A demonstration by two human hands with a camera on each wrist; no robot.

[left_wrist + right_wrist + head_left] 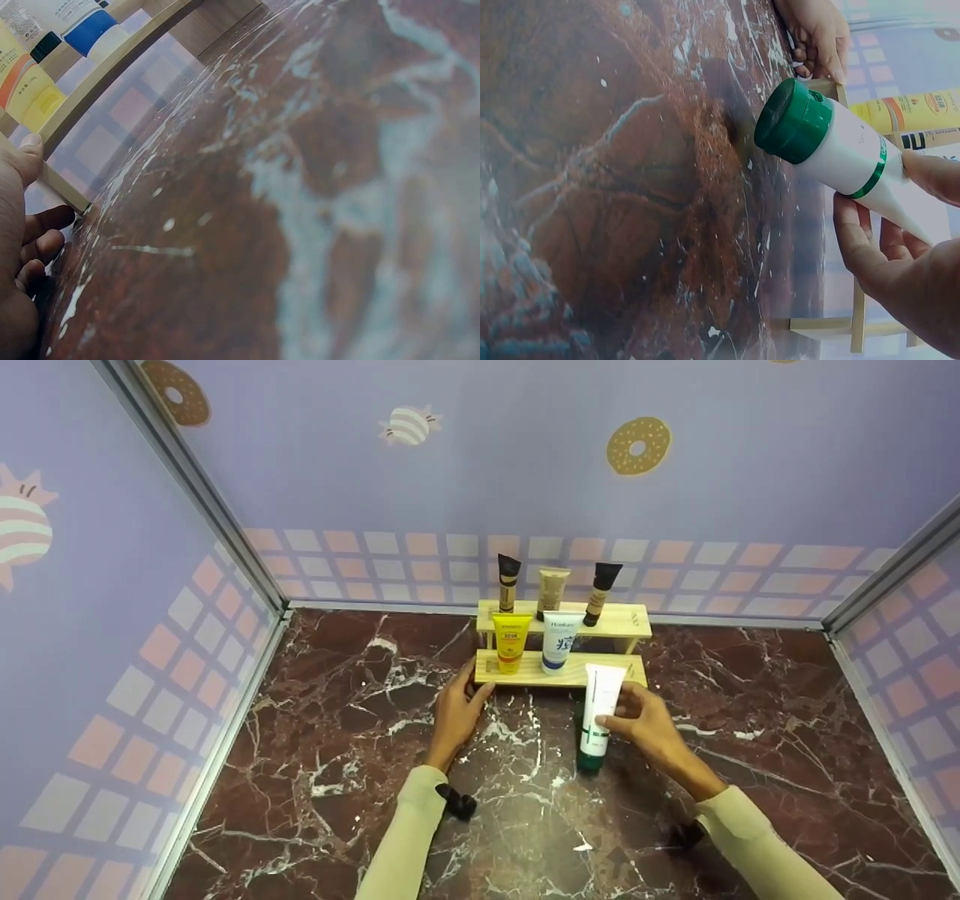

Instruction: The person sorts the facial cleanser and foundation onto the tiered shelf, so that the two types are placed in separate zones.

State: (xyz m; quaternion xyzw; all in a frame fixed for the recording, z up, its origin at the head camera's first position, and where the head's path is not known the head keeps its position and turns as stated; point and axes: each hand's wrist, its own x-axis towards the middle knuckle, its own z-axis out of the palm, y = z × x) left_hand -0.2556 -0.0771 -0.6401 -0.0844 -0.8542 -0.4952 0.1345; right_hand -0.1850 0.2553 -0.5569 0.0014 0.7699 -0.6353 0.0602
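Note:
My right hand [649,727] grips a white tube [602,697] with a green cap [793,120], cap end down, in front of a two-tier wooden rack [531,669]. Thumb and fingers pinch it from the side. My left hand [454,712] holds the rack's front left corner, its thumb [30,150] against the front edge. On the lower tier stand a yellow tube [511,643] and a white tube with a blue cap [559,641]. Along the upper tier are a black-and-gold tube [508,583], a beige tube [552,591] and another black-topped tube [602,594].
The rack stands on a dark red marbled tabletop [360,780], near the back wall [510,472] with its printed sweets and checks. Side panels [112,607] with metal edging enclose the left and right.

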